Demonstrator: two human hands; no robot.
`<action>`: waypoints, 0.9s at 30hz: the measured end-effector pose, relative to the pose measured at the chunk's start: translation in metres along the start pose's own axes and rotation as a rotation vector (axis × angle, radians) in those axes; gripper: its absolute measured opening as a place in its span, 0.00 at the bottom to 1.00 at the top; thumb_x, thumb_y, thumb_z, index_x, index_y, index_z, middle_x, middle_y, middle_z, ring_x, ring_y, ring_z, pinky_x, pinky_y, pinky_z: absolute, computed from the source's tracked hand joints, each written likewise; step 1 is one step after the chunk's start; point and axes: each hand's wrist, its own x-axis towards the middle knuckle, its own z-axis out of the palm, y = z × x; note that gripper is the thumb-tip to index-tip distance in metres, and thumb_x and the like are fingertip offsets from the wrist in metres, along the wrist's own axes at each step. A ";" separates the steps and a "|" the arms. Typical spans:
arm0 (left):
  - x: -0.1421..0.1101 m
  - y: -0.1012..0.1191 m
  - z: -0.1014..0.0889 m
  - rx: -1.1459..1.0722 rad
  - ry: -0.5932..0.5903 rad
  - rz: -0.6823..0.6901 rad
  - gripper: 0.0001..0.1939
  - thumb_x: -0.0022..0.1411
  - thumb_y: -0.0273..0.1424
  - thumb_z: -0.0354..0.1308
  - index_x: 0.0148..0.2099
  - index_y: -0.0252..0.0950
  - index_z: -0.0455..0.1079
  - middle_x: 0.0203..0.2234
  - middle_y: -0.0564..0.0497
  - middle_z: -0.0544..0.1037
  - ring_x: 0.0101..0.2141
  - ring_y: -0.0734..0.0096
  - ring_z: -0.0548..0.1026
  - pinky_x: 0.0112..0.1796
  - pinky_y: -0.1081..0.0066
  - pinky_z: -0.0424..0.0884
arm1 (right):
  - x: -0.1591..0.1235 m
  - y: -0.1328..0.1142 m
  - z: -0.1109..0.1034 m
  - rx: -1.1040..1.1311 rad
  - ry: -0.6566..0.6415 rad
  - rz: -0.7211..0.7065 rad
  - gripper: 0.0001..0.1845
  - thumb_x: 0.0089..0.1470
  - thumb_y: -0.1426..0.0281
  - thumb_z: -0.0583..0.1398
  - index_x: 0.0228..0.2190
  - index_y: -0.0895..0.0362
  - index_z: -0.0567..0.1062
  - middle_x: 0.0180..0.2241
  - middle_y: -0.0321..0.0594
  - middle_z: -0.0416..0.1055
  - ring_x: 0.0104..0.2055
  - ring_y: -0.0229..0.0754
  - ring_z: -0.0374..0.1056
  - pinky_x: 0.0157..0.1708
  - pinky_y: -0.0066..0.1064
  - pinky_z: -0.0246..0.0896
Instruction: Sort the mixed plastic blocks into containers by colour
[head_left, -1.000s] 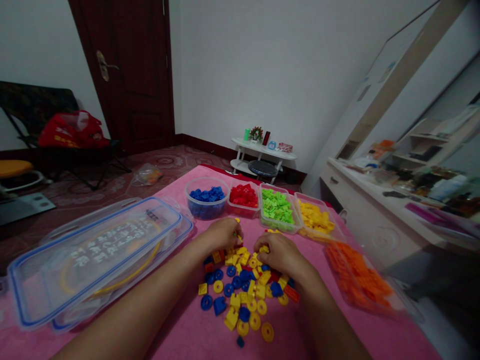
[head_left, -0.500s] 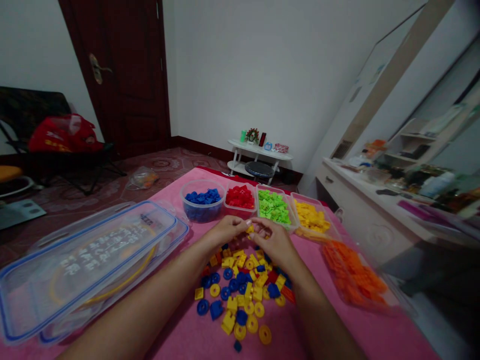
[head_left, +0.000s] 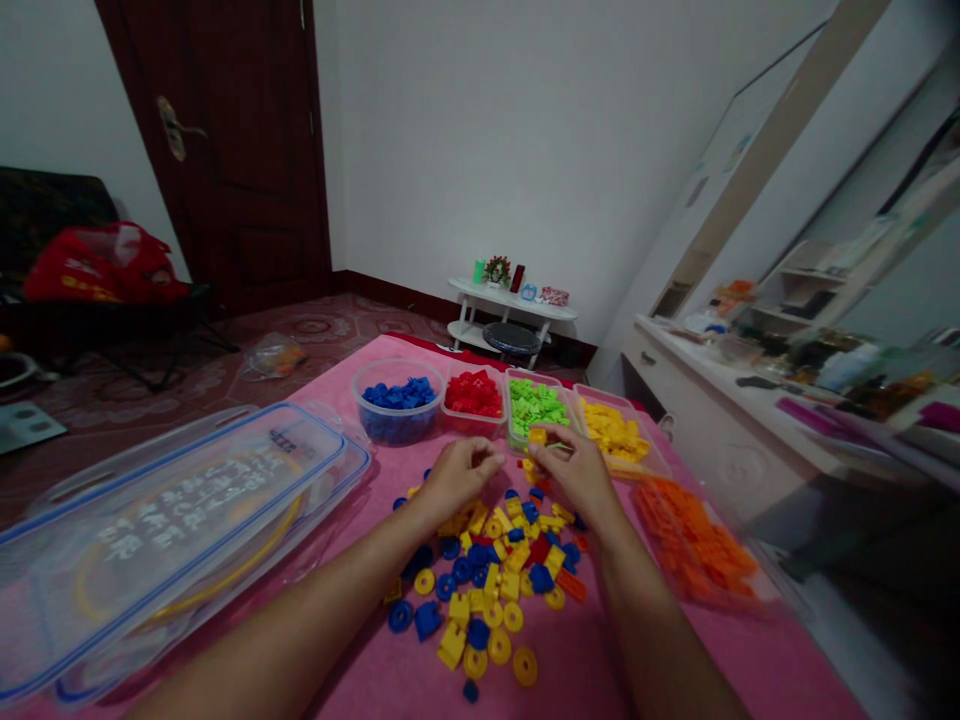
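My right hand pinches a yellow building block between thumb and fingertips, in front of the box of green pieces. My left hand hovers to the left of it, fingers curled and slightly apart, with nothing visible in them. Below both hands, a loose pile of blocks lies on the pink cloth. Yellow blocks, yellow rings, blue wheels and a few red pieces are mixed in it. My left forearm hides part of the pile.
Behind the pile stand a round tub of blue pieces and boxes of red, green and yellow pieces. A box of orange pieces is at the right. Stacked clear lids lie at the left.
My hands have moved apart. The yellow block, which was between both hands, is now held up in my right hand alone. The view has shifted slightly.
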 end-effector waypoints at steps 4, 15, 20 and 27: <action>-0.012 0.005 0.006 0.297 -0.080 0.177 0.08 0.57 0.28 0.54 0.35 0.35 0.74 0.32 0.50 0.77 0.35 0.69 0.73 0.37 0.72 0.66 | 0.017 0.014 -0.033 -0.013 0.217 0.046 0.22 0.41 0.60 0.62 0.36 0.61 0.74 0.26 0.38 0.72 0.22 0.38 0.68 0.22 0.29 0.65; -0.023 0.004 0.017 0.537 -0.299 0.444 0.13 0.59 0.28 0.55 0.47 0.38 0.73 0.37 0.46 0.77 0.42 0.65 0.71 0.45 0.69 0.64 | 0.079 0.032 -0.113 -0.805 0.454 0.051 0.25 0.45 0.63 0.60 0.43 0.65 0.75 0.34 0.51 0.75 0.37 0.49 0.71 0.38 0.37 0.65; -0.022 0.004 0.015 0.613 -0.258 0.386 0.13 0.62 0.37 0.53 0.36 0.36 0.75 0.30 0.46 0.78 0.37 0.64 0.73 0.40 0.68 0.64 | 0.065 0.022 -0.087 -0.837 0.416 -0.032 0.23 0.47 0.65 0.59 0.45 0.63 0.75 0.43 0.52 0.74 0.45 0.50 0.69 0.46 0.38 0.62; -0.021 0.004 0.017 0.662 -0.166 0.232 0.14 0.62 0.31 0.49 0.47 0.38 0.72 0.34 0.45 0.77 0.37 0.62 0.74 0.38 0.67 0.66 | 0.008 0.018 -0.025 -0.694 -0.171 -0.022 0.15 0.43 0.73 0.59 0.34 0.56 0.80 0.32 0.40 0.78 0.34 0.42 0.72 0.33 0.28 0.62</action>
